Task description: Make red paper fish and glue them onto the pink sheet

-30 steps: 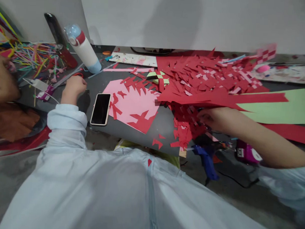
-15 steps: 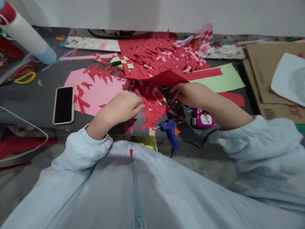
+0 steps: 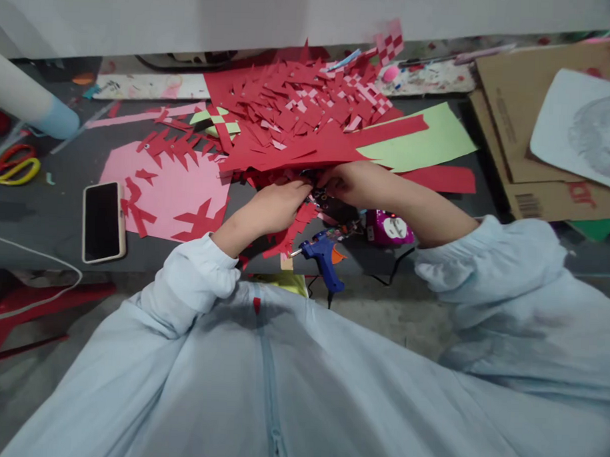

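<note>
the left hand (image 3: 280, 204) and the right hand (image 3: 349, 183) nearly meet at the near edge of a broad, flat red paper sheet (image 3: 308, 148), in the middle of the dark grey table (image 3: 55, 213). the sheet's long axis runs left to right, its left end reaching the pale pink paper sheet (image 3: 196, 191). both hands are half closed with fingers bent; i cannot tell what, if anything, either grips, since the fingertips are partly hidden and shadowed. small dark pieces (image 3: 330, 201) beside them are too blurred to name. near them, the blue plastic glue gun (image 3: 327, 256) points its nozzle left, handle towards the person. the white, blue-based bottle (image 3: 29, 92) is cut off at left.
</note>
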`<state>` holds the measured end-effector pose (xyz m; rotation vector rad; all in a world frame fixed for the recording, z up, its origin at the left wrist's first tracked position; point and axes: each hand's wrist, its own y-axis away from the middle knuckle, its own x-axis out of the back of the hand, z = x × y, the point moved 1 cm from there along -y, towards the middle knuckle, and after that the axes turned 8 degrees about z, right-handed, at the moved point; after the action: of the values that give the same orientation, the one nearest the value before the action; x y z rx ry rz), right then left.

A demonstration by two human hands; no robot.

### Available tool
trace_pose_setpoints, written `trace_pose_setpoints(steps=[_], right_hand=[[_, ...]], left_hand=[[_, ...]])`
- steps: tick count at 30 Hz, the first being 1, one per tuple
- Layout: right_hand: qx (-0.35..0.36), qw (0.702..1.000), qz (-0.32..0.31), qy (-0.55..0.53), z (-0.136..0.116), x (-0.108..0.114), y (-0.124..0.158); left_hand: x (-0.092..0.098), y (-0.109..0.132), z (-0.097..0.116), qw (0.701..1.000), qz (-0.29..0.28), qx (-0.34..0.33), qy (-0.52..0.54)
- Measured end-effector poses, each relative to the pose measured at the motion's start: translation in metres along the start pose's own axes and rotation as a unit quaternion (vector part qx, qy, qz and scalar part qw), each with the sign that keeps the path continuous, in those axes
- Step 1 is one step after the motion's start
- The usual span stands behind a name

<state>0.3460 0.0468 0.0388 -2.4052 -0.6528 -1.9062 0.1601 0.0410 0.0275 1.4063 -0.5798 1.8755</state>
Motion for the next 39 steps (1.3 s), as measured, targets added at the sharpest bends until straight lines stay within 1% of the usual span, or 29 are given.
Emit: trace_pose_setpoints(steps=[2, 4, 6, 8, 12, 16, 18, 22, 27, 32, 35, 39], right_hand=[[0.003, 1.000, -0.007, -0.004, 0.000, 0.000, 0.000], [-0.006, 1.000, -0.018, -0.005, 0.002, 0.000, -0.001], [-0.017, 1.000, -0.017, 0.001, 0.005, -0.001, -0.003], [-0.026, 1.000, -0.003, 0.004, 0.009, 0.000, -0.004], [-0.024, 1.000, 0.016, 0.000, 0.011, 0.007, -0.007], [-0.031, 0.999, 0.016, 0.023, 0.010, 0.018, -0.010], [-0.031, 0.998, 0.012, 0.048, 0.011, 0.019, -0.010], [-0.020, 0.994, 0.002, 0.107, 0.015, 0.009, -0.007], [-0.026, 0.992, -0.003, 0.124, 0.018, -0.005, -0.002], [0.010, 0.993, -0.026, 0.112, 0.020, -0.007, 0.000], [0.008, 0.991, -0.016, 0.131, 0.018, -0.008, 0.002], [0.000, 0.986, 0.007, 0.169, 0.010, -0.008, 0.004]], left_hand=[[-0.003, -0.004, -0.001, 1.000, -0.020, 0.003, 0.004], [-0.003, -0.006, -0.002, 0.999, -0.034, 0.013, 0.002], [0.000, -0.007, -0.003, 0.999, -0.038, 0.025, -0.005], [0.003, -0.008, -0.005, 0.999, -0.032, 0.026, -0.008], [0.006, -0.009, -0.008, 1.000, -0.011, -0.002, 0.002], [0.006, -0.010, -0.009, 1.000, -0.017, -0.021, 0.001], [0.008, -0.009, -0.008, 0.999, -0.021, -0.026, 0.002], [0.013, -0.007, -0.008, 0.999, -0.014, -0.029, 0.005], [0.022, -0.005, -0.010, 0.998, 0.013, -0.026, 0.049], [0.027, -0.005, -0.012, 0.998, 0.026, -0.021, 0.057], [0.027, -0.003, -0.015, 0.997, 0.037, -0.017, 0.058], [0.026, -0.001, -0.016, 0.997, 0.039, -0.020, 0.063]])
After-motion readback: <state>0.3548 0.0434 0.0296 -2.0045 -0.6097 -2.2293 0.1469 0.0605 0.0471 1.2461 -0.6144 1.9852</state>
